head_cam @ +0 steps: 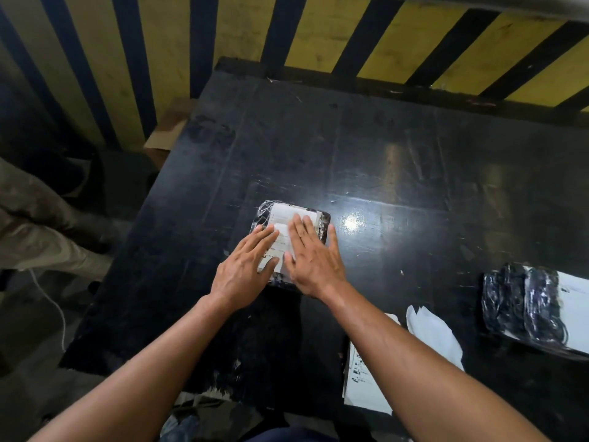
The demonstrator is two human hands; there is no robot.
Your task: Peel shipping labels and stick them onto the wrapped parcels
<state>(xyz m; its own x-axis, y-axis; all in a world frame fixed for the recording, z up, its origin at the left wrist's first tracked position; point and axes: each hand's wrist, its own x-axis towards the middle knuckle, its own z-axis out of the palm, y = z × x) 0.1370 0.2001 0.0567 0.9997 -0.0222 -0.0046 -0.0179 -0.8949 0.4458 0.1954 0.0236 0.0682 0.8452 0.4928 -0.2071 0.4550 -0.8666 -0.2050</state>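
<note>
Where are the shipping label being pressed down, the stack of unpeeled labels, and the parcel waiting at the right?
shipping label [288,215]: head view, its bare upper part.
stack of labels [366,382]: head view, printed top sheet.
second parcel [522,306]: head view, dark wrapped top.

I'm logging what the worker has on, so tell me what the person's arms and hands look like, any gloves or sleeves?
No gloves: the left hand and right hand are bare. No sleeves, watch, rings or wristbands show on either forearm.
</note>
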